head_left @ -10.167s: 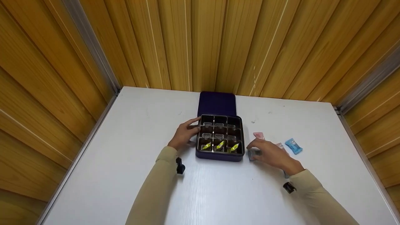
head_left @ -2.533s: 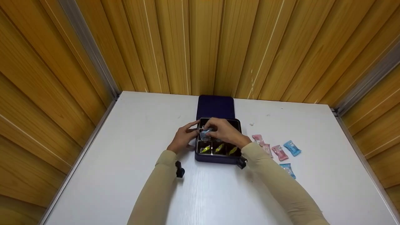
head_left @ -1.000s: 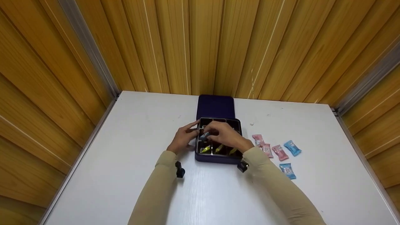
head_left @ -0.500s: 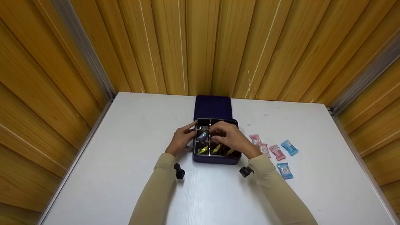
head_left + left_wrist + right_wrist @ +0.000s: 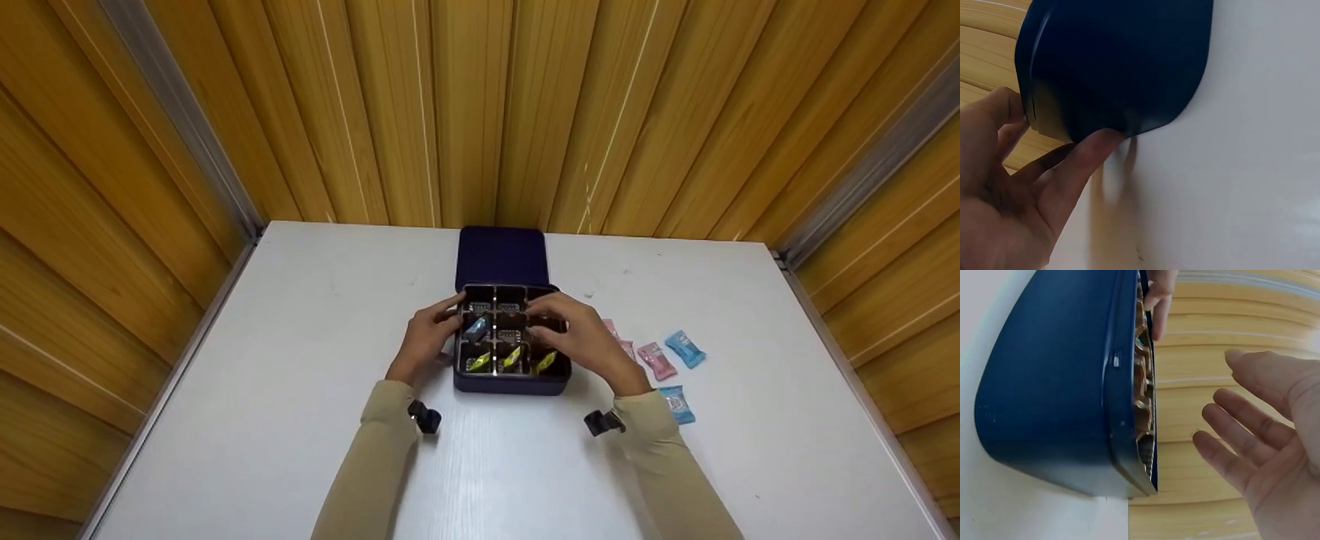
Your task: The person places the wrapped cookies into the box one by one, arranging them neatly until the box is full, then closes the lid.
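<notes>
A dark blue tin box with a nine-section tray sits mid-table. Yellow-green wrapped candies fill the front row, one per section, and a blue wrapped candy lies in the middle row's left section. My left hand holds the box by its left side, a finger reaching the far corner; the left wrist view shows fingertips on the blue wall. Over the box's right part is my right hand, nothing between thumb and fingers, partly hiding the right-hand sections. The right wrist view shows its fingers apart from the box.
Right of the box on the white table lie a blue candy, another blue candy and a pink candy. More pink wrappers show beside the right hand. The dark blue lid is behind the box, near the wooden wall.
About ten seconds ago my right hand was at a blue candy right of the box. It has since brought one into the middle-left section, let go and moved right. The left hand stays.
</notes>
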The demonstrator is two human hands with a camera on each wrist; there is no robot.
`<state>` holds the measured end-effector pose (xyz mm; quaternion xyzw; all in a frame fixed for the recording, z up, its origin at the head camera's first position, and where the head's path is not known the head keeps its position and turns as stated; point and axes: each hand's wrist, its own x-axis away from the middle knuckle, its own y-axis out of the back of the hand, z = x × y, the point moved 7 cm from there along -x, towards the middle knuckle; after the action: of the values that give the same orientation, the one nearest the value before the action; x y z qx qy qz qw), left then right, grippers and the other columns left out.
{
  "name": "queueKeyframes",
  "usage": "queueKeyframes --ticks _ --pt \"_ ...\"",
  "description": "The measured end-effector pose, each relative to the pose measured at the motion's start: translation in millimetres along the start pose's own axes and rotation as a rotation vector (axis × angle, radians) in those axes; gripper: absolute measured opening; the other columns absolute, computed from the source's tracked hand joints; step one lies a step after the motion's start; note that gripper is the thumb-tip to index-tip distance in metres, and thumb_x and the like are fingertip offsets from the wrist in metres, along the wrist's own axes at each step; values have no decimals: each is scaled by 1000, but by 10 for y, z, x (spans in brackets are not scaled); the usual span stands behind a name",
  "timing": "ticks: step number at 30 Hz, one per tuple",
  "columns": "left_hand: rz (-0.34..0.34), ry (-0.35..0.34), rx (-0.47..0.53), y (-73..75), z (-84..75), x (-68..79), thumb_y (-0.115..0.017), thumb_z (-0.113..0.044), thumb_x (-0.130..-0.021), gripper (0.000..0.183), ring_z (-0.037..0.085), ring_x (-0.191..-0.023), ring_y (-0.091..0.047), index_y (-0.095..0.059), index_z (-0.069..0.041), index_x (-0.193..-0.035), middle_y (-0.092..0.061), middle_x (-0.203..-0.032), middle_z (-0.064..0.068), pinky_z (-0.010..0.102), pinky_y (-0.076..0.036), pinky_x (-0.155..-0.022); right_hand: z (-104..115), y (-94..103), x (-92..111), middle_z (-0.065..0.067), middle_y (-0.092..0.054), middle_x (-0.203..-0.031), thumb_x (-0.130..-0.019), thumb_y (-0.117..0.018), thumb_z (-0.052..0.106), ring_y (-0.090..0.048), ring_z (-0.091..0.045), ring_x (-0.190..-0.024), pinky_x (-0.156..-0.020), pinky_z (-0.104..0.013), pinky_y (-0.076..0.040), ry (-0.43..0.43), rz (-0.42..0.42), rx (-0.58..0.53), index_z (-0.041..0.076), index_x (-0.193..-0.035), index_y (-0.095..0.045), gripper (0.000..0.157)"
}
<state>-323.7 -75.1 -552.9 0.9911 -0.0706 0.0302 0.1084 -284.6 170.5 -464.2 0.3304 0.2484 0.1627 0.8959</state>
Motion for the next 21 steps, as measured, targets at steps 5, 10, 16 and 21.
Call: queueKeyframes --ticks 5,10,16,21 --pt "-16 -23 -8 15 -13 2 -64 -17 -105 48 40 -127 -64 -62 -27 -152 -64 -142 22 47 -65 -60 -79 61 113 -12 -69 -129 -94 -82 5 -67 -32 -119 -99 -52 -57 -42 -38 19 1 -123 -73 30" --pt "-18 -7 14 2 -9 -5 -64 -17 -104 48 41 -127 -64 -63 -28 -151 -65 -141 21 49 -65 -59 -186 123 209 -10 -69 -131 -95 -81 6 -65 -32 -124 -102 -54 -56 -106 -60 5 3 -123 -74 29" --pt "-17 -14 33 13 8 -8 -65 -17 -103 49 40 -129 -63 -62 -26 -151 -64 -143 21 50 -66 -67 -257 174 289 -13 -69 -130 -95 -81 6 -64 -33 -123 -104 -55 -54 -119 -91 -12 1 -124 -73 30" --pt "-7 -27 59 11 24 19 -65 -17 -104 49 41 -131 -62 -61 -25 -153 -62 -145 21 51 -65 -70 -321 168 329 -15 -69 -131 -96 -80 6 -65 -32 -123 -103 -53 -55 -137 -100 -21 -1 -123 -73 30"
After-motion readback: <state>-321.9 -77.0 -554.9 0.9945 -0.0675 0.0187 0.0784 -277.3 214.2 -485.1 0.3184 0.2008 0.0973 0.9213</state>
